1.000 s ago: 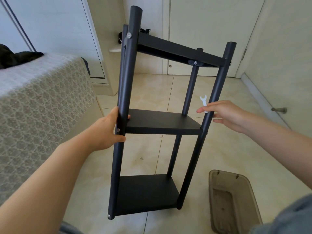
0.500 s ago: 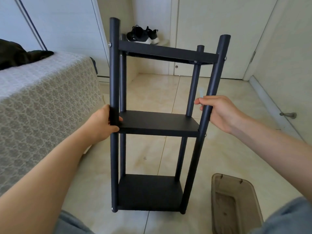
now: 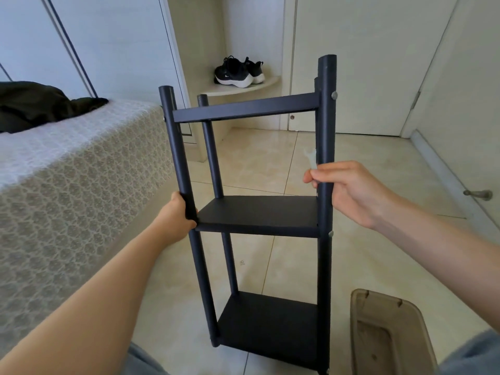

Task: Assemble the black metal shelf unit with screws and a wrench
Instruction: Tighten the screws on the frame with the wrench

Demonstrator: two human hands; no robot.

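Note:
The black metal shelf unit (image 3: 257, 212) stands upright on the tiled floor in front of me, with three shelves between four round posts and silver screw heads on the posts. My left hand (image 3: 176, 215) grips the front left post just above the middle shelf. My right hand (image 3: 349, 190) curls round the front right post at about the same height. Its thumb and fingers also pinch a small white wrench (image 3: 311, 158), whose open jaw points up beside the post.
A bed with a patterned cover (image 3: 67, 185) and dark clothing (image 3: 40, 106) fills the left. A brown translucent plastic lid or tray (image 3: 389, 336) lies on the floor at lower right. Black sneakers (image 3: 238, 71) sit on a corner ledge. Closed doors and a door stop (image 3: 479, 194) are on the right.
The shelf unit has turned and tilted slightly, its top now leaning right. My right hand has closed round the right post, and the wrench shows again above the fingers.

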